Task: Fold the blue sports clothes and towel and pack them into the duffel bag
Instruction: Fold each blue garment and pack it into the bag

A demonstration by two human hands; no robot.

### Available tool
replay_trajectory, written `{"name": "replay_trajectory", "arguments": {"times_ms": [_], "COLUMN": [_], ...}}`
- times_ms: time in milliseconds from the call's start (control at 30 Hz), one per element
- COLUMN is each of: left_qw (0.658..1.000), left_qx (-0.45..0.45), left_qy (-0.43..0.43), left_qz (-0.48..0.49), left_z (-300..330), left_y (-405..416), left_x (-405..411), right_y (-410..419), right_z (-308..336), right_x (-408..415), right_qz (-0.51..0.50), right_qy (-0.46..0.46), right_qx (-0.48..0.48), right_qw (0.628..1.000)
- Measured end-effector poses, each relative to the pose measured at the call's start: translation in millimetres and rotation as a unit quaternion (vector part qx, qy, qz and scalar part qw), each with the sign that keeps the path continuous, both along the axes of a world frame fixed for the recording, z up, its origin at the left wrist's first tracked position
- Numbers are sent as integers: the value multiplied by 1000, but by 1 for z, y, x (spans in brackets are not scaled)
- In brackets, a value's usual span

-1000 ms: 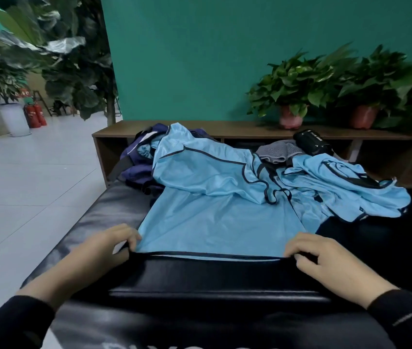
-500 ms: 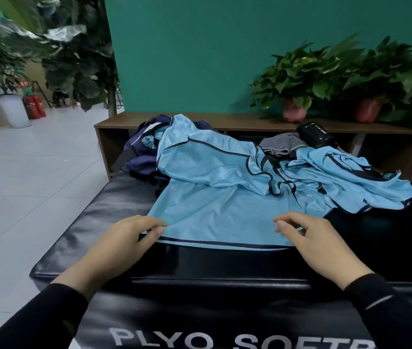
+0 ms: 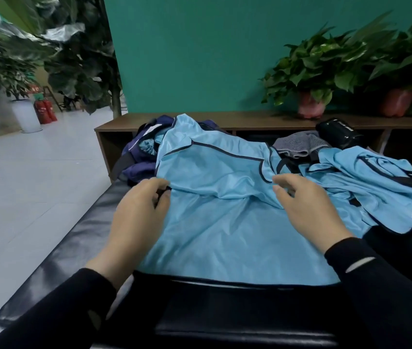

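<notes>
Black padded vinyl is what everything rests on: the table (image 3: 74, 238) runs from my near edge back toward a wooden shelf (image 3: 237, 119). Taking the light blue shirt (image 3: 225, 222) as my landmark, its hem lies flat and straight just short of the table's near edge, with a bare strip of black in front of it. Left of the shirt a band of bare vinyl runs along to the table's left edge, and beyond that edge is pale open floor. Right of the shirt a second light blue garment (image 3: 376, 187) lies crumpled, touching it, with dark trim showing. Behind the shirt, at the left, a navy duffel bag (image 3: 137, 157) sits with the shirt's upper part draped over it; behind at the right are a grey folded cloth (image 3: 298, 144) and a black pouch (image 3: 338, 133).

The shirt is shiny, smooth in its lower half and rumpled into a raised fold across the middle, with thin dark piping along its seams.

I see my left hand (image 3: 139, 212) at the shirt's left edge, fingers curled and pinching the fabric at that fold. My right hand (image 3: 305, 207) hovers over the shirt's right side, fingers loosely bent and apart, holding nothing that I can make out.
</notes>
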State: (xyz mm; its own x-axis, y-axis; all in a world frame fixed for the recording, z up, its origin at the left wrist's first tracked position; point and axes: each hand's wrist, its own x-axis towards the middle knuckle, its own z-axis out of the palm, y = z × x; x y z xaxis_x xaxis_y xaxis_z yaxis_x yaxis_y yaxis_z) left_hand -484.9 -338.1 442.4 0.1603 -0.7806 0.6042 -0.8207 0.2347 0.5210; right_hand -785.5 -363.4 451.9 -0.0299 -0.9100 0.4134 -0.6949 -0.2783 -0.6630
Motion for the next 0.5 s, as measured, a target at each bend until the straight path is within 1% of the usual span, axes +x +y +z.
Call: {"name": "replay_trajectory", "arguments": {"times_ms": [67, 200, 233, 300, 367, 433, 500], "left_qw": [1000, 999, 998, 991, 979, 978, 985], "left_qx": [5, 31, 51, 122, 183, 177, 128], "left_qy": [-12, -27, -30, -40, -62, -66, -79], "left_qz": [8, 22, 28, 43, 69, 87, 79], "left_z": [15, 41, 45, 46, 39, 32, 28], "left_y": [-31, -102, -118, -144, -157, -159, -154], "left_x": [-2, -9, -9, -11, -11, -11, -13], "right_y": [-26, -67, -72, -79, -81, -84, -85], "right_z": [5, -2, -6, -10, -12, -15, -21], "right_x": [-2, -6, -6, -8, -10, -11, -13], "right_qz": [-13, -32, -36, -48, -64, -78, -95], "right_qy": [24, 67, 80, 104, 104, 137, 172], "right_qx": [9, 75, 93, 119, 134, 140, 124], "right_qw": [1000, 994, 992, 986, 983, 978, 973]}}
